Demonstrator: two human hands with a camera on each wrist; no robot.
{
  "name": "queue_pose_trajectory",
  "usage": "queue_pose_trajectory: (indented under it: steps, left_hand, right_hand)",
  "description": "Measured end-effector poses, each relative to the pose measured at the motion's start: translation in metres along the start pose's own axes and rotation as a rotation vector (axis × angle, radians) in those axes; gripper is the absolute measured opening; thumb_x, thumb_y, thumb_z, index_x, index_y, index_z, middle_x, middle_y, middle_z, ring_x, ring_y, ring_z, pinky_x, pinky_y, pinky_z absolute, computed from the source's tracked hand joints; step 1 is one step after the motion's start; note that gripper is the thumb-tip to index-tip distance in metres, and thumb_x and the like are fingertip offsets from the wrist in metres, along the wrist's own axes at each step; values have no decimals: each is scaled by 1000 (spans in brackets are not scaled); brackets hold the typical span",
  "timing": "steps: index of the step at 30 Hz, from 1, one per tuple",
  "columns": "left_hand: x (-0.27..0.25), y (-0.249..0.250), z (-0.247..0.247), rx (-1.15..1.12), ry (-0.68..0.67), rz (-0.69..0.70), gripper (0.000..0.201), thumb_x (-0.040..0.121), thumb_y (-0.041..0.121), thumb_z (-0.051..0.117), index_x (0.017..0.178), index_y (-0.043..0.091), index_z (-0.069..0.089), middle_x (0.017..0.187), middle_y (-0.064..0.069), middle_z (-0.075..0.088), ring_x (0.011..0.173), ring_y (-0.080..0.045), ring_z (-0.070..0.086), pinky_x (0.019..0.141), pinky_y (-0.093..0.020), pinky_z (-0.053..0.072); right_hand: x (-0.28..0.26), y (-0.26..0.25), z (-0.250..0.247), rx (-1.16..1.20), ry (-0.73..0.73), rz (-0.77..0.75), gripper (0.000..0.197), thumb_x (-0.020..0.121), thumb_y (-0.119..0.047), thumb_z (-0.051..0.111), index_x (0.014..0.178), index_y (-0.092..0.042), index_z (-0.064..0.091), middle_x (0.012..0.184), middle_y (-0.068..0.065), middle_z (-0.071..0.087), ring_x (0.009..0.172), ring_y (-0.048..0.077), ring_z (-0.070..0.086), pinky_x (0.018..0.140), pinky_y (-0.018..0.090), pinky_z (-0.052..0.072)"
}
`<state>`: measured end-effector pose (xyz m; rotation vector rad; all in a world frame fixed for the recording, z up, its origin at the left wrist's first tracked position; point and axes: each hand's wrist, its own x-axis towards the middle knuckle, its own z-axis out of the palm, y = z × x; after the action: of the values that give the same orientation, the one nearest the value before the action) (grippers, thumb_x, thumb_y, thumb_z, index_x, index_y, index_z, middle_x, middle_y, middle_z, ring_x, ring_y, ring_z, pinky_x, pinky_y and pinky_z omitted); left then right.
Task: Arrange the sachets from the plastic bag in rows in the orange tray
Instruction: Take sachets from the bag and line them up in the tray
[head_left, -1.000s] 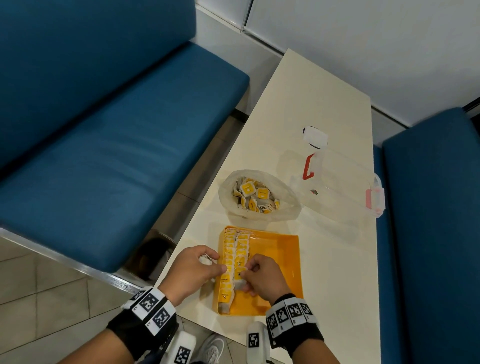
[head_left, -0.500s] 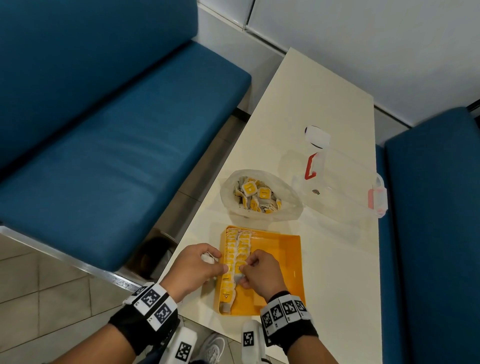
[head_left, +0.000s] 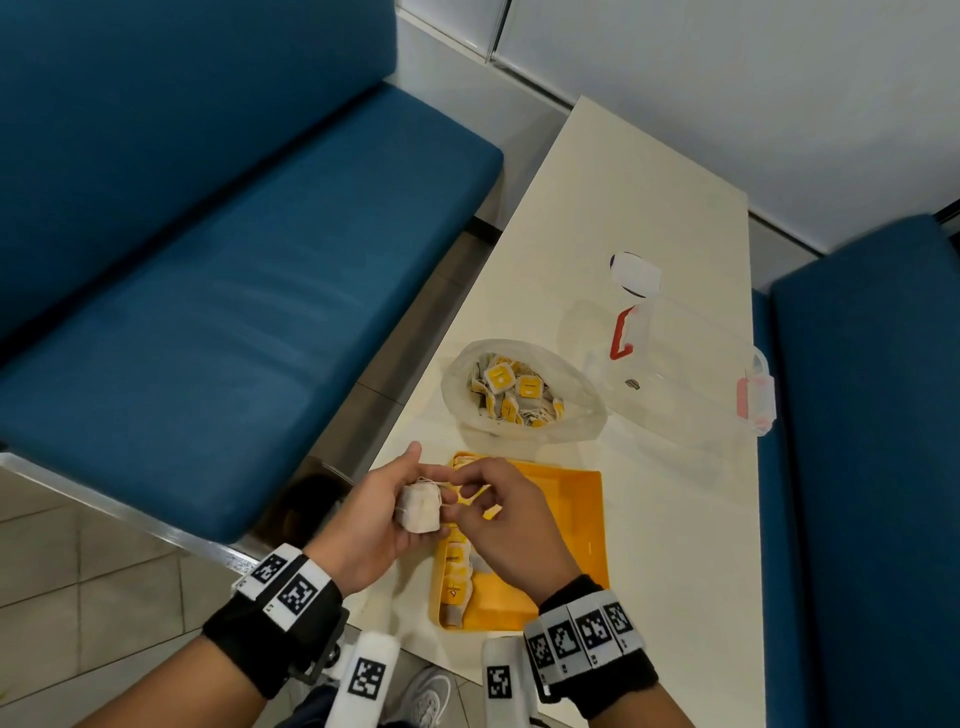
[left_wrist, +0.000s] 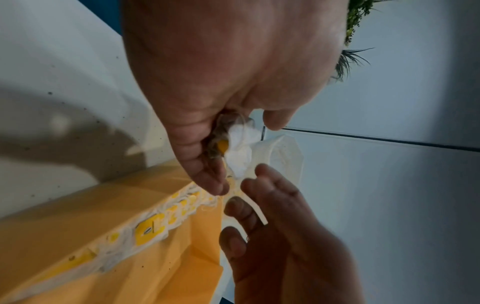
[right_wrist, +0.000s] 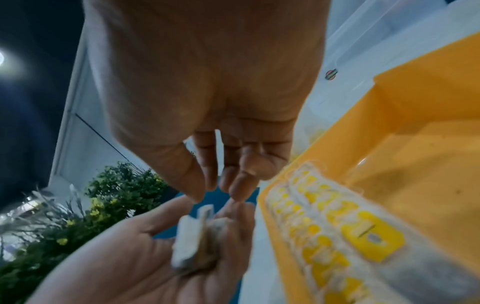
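My left hand (head_left: 426, 493) is raised over the left edge of the orange tray (head_left: 561, 519) and grips a small stack of white sachets (head_left: 420, 512). My right hand (head_left: 460, 496) hovers just right of the stack with bent fingers. In the right wrist view its thumb and fingertips (right_wrist: 239, 195) sit just above the stack (right_wrist: 189, 240), with a gap between them. Two rows of yellow-tagged sachets (head_left: 457, 571) lie along the tray's left side. The plastic bag (head_left: 576, 415) behind the tray holds several more sachets.
A clear plastic box (head_left: 685, 374) with red latches stands right of the bag, with a small white lid (head_left: 636, 273) behind it. The narrow cream table (head_left: 675, 545) has blue benches (head_left: 234, 312) on both sides. The tray's right half is bare.
Both hands have lifted off the tray's sachet rows. The left hand has turned up with its stack showing, and the right hand has come over to that stack.
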<state>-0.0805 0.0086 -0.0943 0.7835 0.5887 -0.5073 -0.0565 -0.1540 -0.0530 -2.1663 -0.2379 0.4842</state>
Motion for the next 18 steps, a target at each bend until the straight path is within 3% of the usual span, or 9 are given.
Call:
queue_pose_trajectory:
  steps: [2,3,6,8,12,15,18]
  left_hand:
    - [0,1,4,-4,-3,6,62,103,51,42,127,-3,63,117,-21,72,108,-30,70,100,-48,52]
    - [1,1,6,-5,-1,10,61,104,49,41,127,-4,63,117,-21,72,109,-29,71,101,-48,53]
    - [-2,2,13,-26,-27,5,59,106,46,40,127,-4,63,117,-21,73,102,-24,74,78,-36,62]
    - [-1,2,13,-46,-42,14,61,106,47,39,128,-5,62,120,-24,71,103,-25,73,77,-36,62]
    - [2,-1,8,-92,-42,32,57,102,45,48,129,-4,60,126,-26,66,115,-36,66,105,-51,47]
    - [4,-2,5,-105,-17,71,42,96,30,59,122,-2,66,117,-22,66,108,-36,64,92,-48,51]
    - [6,-3,1,-36,-16,119,36,83,23,70,113,3,70,111,-17,69,99,-28,66,80,-39,54]
  right_hand:
    - [1,-6,4,42,-6,13,21,85,-14,71,96,-31,67,91,-9,63,76,2,57,71,20,51]
    - [3,-7,6,48,-3,24,20,85,-14,71,99,-28,68,90,-8,65,78,2,58,72,21,52]
    - [6,-4,11,39,-3,72,25,85,-16,71,105,-31,68,89,-7,66,74,1,60,66,17,50]
    - [8,-3,14,45,8,122,27,83,-16,73,104,-31,68,87,-7,66,72,2,61,66,18,53]
    - [9,1,20,75,9,193,28,78,-13,75,94,-32,63,81,-3,70,73,15,69,71,35,60]
    - [9,2,19,78,14,212,28,78,-13,74,94,-32,61,77,4,71,70,20,71,66,37,59]
    - [8,2,11,122,23,245,26,82,-8,73,96,-24,58,73,5,70,65,19,72,54,24,48]
